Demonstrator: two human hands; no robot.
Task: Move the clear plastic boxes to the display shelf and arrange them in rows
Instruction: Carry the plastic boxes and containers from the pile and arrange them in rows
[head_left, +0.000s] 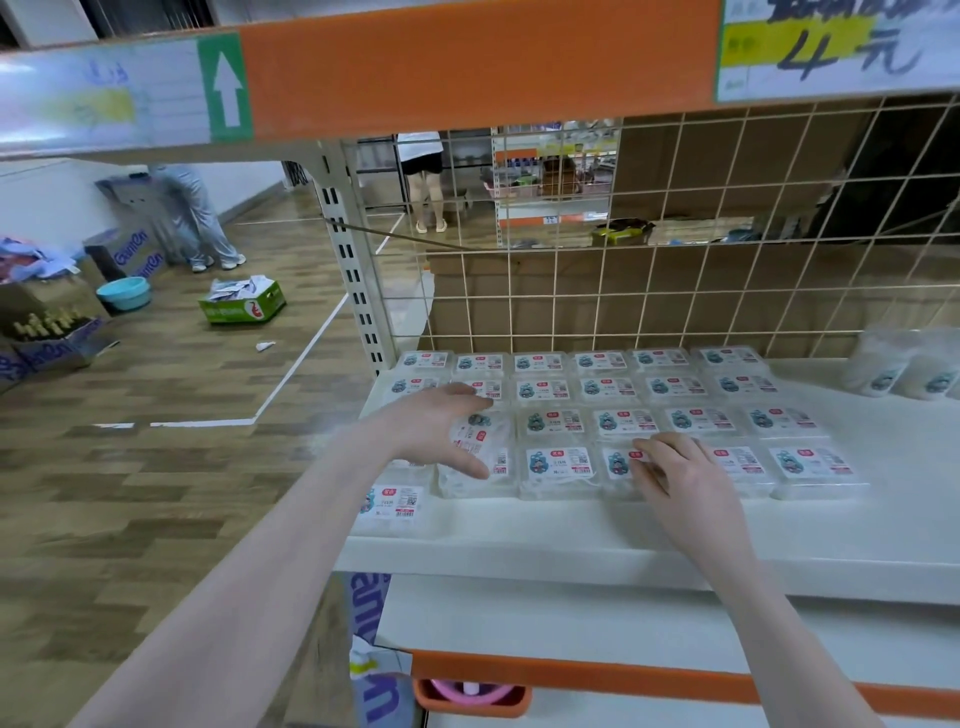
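Several clear plastic boxes (556, 423) with white labels lie in rows on the white display shelf (883, 525). My left hand (441, 426) holds one box (480, 452) at the left end of the rows, thumb on its front and fingers over its back, the box slightly tilted. My right hand (680, 470) rests with bent fingers on a front-row box (621, 465). One more box (392, 506) sits alone at the shelf's front left corner.
A wire grid (675, 291) backs the shelf, an orange beam (467, 67) runs overhead. White bags (904, 369) stand at the right. Cardboard cartons (241, 304) and a blue basin (124, 293) lie on the wooden floor at left. People stand beyond.
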